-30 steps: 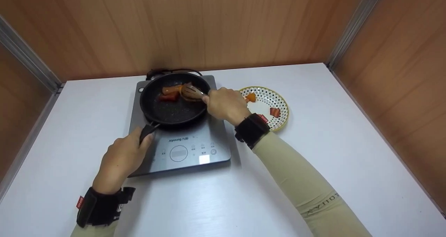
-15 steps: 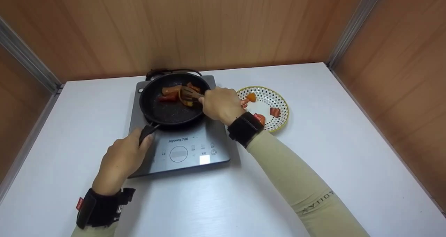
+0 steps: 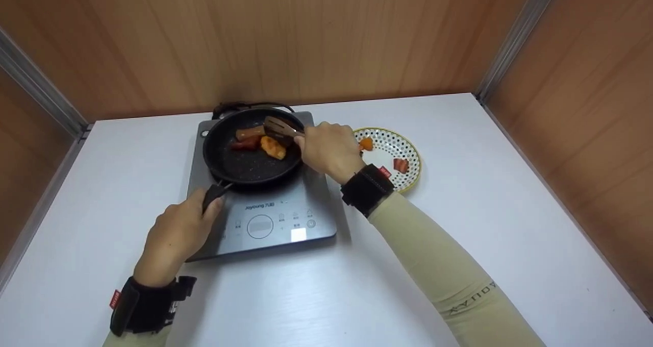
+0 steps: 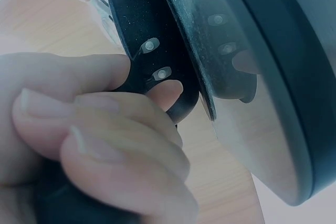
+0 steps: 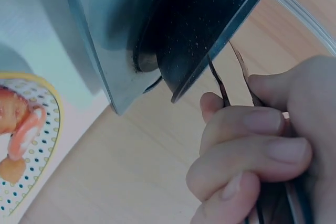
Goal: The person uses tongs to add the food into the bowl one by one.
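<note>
My left hand (image 3: 181, 229) grips the black handle of a dark frying pan (image 3: 250, 169), its fingers curled round it in the left wrist view. My right hand (image 3: 329, 150) holds a pair of tongs (image 3: 278, 127) with a brown slotted head over the pan's right side. In the right wrist view, the two arms of the tongs stand apart near the pan's rim. An orange-yellow piece of food (image 3: 273, 147) lies in the pan, just below the tongs' head. Beside it are a red piece (image 3: 246, 143) and a brownish-pink piece (image 3: 250, 132).
The pan sits on a grey induction cooker (image 3: 265, 209) with a cable behind it. To the right stands a dotted plate (image 3: 416, 160) with food pieces, including a red piece (image 3: 401, 165); my right hand partly covers it. Wood-grain panels (image 3: 326, 41) enclose the white table (image 3: 490, 183).
The tongs have come away from the orange-yellow piece and shifted slightly up. That piece now shows fully, flat in the pan. My left hand stays on the handle.
</note>
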The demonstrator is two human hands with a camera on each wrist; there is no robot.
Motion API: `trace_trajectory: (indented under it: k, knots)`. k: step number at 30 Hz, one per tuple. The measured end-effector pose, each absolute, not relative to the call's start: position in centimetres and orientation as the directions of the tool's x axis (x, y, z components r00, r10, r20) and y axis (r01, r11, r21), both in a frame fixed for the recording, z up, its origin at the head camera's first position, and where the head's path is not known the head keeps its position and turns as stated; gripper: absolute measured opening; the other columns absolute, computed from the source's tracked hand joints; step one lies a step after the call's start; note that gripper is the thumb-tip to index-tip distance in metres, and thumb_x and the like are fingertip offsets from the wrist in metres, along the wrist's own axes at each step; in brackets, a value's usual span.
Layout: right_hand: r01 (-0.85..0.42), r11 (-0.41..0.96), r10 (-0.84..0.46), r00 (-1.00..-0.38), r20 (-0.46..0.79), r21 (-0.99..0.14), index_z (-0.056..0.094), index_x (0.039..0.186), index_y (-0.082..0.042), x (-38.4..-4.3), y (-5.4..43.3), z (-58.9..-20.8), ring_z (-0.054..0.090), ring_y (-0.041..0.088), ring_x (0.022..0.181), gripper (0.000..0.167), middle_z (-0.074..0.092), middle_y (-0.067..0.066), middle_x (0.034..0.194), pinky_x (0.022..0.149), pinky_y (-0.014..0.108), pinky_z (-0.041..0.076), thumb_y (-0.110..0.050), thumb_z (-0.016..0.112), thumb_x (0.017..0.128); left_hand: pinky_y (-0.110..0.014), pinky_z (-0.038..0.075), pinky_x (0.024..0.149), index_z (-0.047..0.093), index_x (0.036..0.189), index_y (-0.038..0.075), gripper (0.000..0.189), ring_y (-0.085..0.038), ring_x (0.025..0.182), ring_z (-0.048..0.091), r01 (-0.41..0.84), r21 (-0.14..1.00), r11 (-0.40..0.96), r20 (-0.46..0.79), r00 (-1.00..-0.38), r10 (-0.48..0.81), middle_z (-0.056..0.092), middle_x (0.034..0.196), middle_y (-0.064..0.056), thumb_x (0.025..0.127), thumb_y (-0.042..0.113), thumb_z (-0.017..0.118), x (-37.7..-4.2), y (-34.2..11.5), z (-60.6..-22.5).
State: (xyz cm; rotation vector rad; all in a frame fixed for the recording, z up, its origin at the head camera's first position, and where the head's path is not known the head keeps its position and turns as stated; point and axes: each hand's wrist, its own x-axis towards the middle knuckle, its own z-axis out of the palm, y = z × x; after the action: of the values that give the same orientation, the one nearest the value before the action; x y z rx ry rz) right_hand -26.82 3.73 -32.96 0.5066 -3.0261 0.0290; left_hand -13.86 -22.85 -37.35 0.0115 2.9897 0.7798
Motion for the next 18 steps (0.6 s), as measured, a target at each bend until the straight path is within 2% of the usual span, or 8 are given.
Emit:
trace_trajectory:
  k: [8, 14, 18]
  knots:
    - [-0.316, 0.948, -0.31, -0.944, 0.111, -0.04, 0.068, 0.117, -0.009, -26.9, 6.3, -32.5, 0.068, 0.031, 0.09, 0.056, 0.07, 0.011, 0.1, 0.079, 0.053, 0.056, -0.055, 0.037, 0.113, -0.036, 0.034, 0.054, 0.048, 0.103, 0.01, 0.033, -0.025, 0.065, 0.05, -0.012, 0.49, 0.872, -0.055, -0.998, 0.017, 0.049, 0.072, -0.005, 0.114, 0.041, 0.048, -13.8, -22.7, -37.3]
    - [-0.297, 0.951, -0.281, -0.947, 0.156, -0.085, 0.064, 0.105, -0.011, -27.0, 10.7, -32.0, 0.063, 0.029, 0.077, 0.056, 0.063, 0.007, 0.085, 0.068, 0.051, 0.051, -0.059, 0.037, 0.111, -0.035, 0.033, 0.053, 0.048, 0.101, 0.01, 0.032, -0.024, 0.063, 0.049, 0.003, 0.489, 0.872, -0.035, -0.999, 0.023, 0.047, 0.071, -0.004, 0.114, 0.039, 0.049, -13.8, -22.6, -37.3]
    - [-0.258, 0.96, -0.24, -0.958, 0.154, -0.109, 0.063, 0.102, -0.01, -27.2, 13.9, -31.8, 0.06, 0.028, 0.074, 0.058, 0.06, 0.007, 0.08, 0.063, 0.046, 0.046, -0.061, 0.037, 0.11, -0.035, 0.032, 0.052, 0.047, 0.1, 0.01, 0.03, -0.024, 0.062, 0.048, 0.013, 0.49, 0.872, -0.026, -0.999, 0.03, 0.046, 0.071, -0.004, 0.114, 0.037, 0.049, -13.7, -22.6, -37.3]
